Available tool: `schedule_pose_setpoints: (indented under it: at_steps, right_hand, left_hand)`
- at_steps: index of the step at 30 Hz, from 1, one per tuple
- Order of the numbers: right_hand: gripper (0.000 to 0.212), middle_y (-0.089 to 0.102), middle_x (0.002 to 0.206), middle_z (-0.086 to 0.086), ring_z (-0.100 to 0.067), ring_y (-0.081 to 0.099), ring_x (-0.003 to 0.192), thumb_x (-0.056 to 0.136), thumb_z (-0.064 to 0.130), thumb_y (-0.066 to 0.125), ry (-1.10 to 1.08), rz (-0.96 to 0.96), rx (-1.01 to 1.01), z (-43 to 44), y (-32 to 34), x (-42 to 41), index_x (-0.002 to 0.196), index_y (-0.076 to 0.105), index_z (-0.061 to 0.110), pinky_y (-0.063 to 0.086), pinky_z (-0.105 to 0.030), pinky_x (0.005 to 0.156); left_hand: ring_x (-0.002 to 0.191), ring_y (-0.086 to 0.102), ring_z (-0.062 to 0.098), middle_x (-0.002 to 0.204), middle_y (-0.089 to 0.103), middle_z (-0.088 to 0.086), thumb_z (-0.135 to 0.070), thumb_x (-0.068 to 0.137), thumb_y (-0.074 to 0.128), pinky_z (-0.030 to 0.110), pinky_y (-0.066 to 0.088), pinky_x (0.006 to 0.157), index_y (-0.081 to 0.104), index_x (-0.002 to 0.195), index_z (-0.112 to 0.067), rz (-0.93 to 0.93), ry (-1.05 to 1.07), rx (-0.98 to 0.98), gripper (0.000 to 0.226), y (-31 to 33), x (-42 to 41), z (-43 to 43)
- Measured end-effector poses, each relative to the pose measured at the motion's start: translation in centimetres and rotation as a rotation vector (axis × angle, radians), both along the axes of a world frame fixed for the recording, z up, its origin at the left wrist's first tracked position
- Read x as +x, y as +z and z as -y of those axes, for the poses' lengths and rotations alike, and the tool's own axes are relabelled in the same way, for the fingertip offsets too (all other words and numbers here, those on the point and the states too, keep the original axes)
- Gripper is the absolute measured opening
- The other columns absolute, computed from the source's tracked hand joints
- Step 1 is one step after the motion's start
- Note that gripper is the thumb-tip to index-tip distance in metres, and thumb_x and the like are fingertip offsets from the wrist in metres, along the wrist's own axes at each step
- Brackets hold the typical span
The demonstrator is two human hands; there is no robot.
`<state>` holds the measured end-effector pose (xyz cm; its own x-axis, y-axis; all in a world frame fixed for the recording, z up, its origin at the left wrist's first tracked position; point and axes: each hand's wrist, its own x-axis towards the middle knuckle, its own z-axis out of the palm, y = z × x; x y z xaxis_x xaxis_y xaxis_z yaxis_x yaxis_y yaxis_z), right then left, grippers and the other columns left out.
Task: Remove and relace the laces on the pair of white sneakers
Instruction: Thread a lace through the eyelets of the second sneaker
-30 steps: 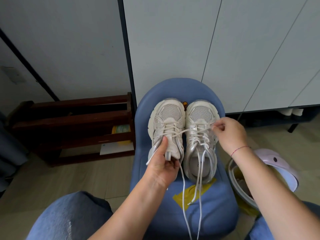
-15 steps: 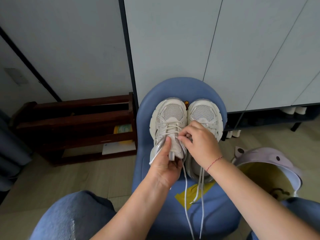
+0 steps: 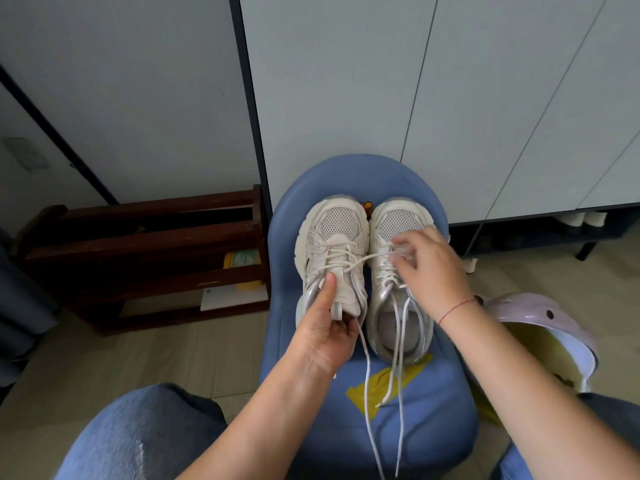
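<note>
Two white sneakers stand side by side on a blue stool (image 3: 426,420), toes pointing away from me. My left hand (image 3: 323,327) grips the tongue and heel end of the left sneaker (image 3: 334,237), thumb pressed on its upper. My right hand (image 3: 427,268) hovers over the right sneaker (image 3: 394,223) and pinches a white lace (image 3: 360,262) that runs taut from the left sneaker's eyelets. The fingers are motion-blurred. Loose lace ends (image 3: 398,393) hang from both shoes down over the stool's front.
A dark wooden shoe rack (image 3: 145,258) stands on the floor to the left. A lilac bin with a yellow liner (image 3: 540,327) sits at the right. White cabinet doors (image 3: 450,98) rise behind the stool. My jeans-clad knees (image 3: 145,438) frame the bottom edge. Yellow tape (image 3: 384,382) marks the stool.
My right hand has moved right from the left sneaker's eyelets to above the right sneaker, drawing the lace out taut. My left hand keeps its grip on the left sneaker.
</note>
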<state>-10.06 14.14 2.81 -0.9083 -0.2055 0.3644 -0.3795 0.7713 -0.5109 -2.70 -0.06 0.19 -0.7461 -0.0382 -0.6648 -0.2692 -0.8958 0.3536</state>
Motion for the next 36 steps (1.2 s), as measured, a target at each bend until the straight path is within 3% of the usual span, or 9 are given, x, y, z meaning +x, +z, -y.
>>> schedule_pose_setpoints:
  at_steps: [4,9,15,19,24,30,33,36]
  right_hand:
    - [0.022,0.047,0.097,0.008,-0.012,0.054,0.081,0.087,0.03,0.066,0.223,-0.018,0.035,2.8,-0.7,1.6,0.106,0.07,0.02,0.044,-0.027,0.072]
    - [0.007,0.055,0.092,0.004,-0.018,0.06,0.08,0.085,0.022,0.069,0.159,-0.017,0.002,3.0,-1.4,1.1,0.084,0.068,0.015,0.048,-0.031,0.068]
    - [0.009,0.048,0.09,0.008,-0.016,0.058,0.082,0.085,0.024,0.068,0.171,0.008,0.014,2.7,-1.6,1.1,0.088,0.07,0.016,0.046,-0.028,0.071]
    - [0.015,0.051,0.088,0.002,-0.021,0.056,0.078,0.087,0.026,0.067,0.149,-0.027,0.085,2.7,-1.5,1.0,0.08,0.068,0.012,0.038,-0.028,0.067]
    - [0.016,0.055,0.093,-0.006,-0.028,0.057,0.078,0.09,0.022,0.061,0.003,-0.11,0.237,0.9,-0.9,-0.4,0.081,0.065,0.01,0.041,-0.033,0.069]
    - [0.018,0.057,0.097,-0.01,-0.032,0.059,0.082,0.092,0.022,0.058,-0.104,-0.071,0.274,-0.7,-0.8,-1.5,0.087,0.068,0.007,0.042,-0.035,0.071]
    - [0.017,0.057,0.098,-0.011,-0.032,0.059,0.082,0.091,0.021,0.06,-0.13,-0.058,0.231,-0.6,-0.7,-1.0,0.086,0.068,0.008,0.039,-0.032,0.067]
    - [0.014,0.056,0.091,0.0,-0.019,0.056,0.077,0.089,0.028,0.063,-0.12,0.008,0.076,-0.3,-0.7,0.7,0.085,0.065,0.014,0.036,-0.027,0.06]
  left_hand:
    - [0.089,0.066,0.014,0.1,0.072,0.004,-0.03,0.079,0.075,0.023,0.048,0.073,0.066,0.122,-0.014,-0.062,-0.014,0.001,0.047,-0.1,0.2,0.0]
    - [0.085,0.066,0.012,0.099,0.072,0.004,-0.031,0.083,0.074,0.022,0.048,0.069,0.065,0.125,-0.013,-0.056,-0.025,-0.021,0.046,-0.2,0.2,0.1]
    - [0.083,0.065,0.011,0.099,0.072,0.002,-0.032,0.087,0.072,0.021,0.048,0.068,0.064,0.128,-0.014,-0.049,-0.029,-0.033,0.046,-0.1,0.1,0.0]
    - [0.079,0.065,0.01,0.094,0.073,0.002,-0.03,0.084,0.074,0.021,0.047,0.066,0.066,0.121,-0.014,-0.035,-0.045,-0.041,0.041,-0.1,0.2,0.0]
    - [0.076,0.064,0.012,0.085,0.071,0.003,-0.024,0.083,0.076,0.019,0.046,0.067,0.068,0.096,-0.013,0.016,-0.064,-0.041,0.019,0.1,0.2,0.1]
    - [0.061,0.067,0.01,0.071,0.073,0.001,-0.024,0.083,0.077,0.02,0.048,0.06,0.067,0.094,-0.014,0.029,-0.073,-0.043,0.018,0.1,0.2,0.2]
    - [0.069,0.066,0.012,0.071,0.073,0.001,-0.025,0.084,0.076,0.02,0.048,0.061,0.067,0.094,-0.013,0.026,-0.071,-0.048,0.018,0.2,0.2,0.3]
    - [0.07,0.062,0.011,0.067,0.071,0.0,-0.027,0.085,0.076,0.019,0.047,0.063,0.067,0.09,-0.014,0.021,-0.084,-0.098,0.016,0.1,0.3,0.2]
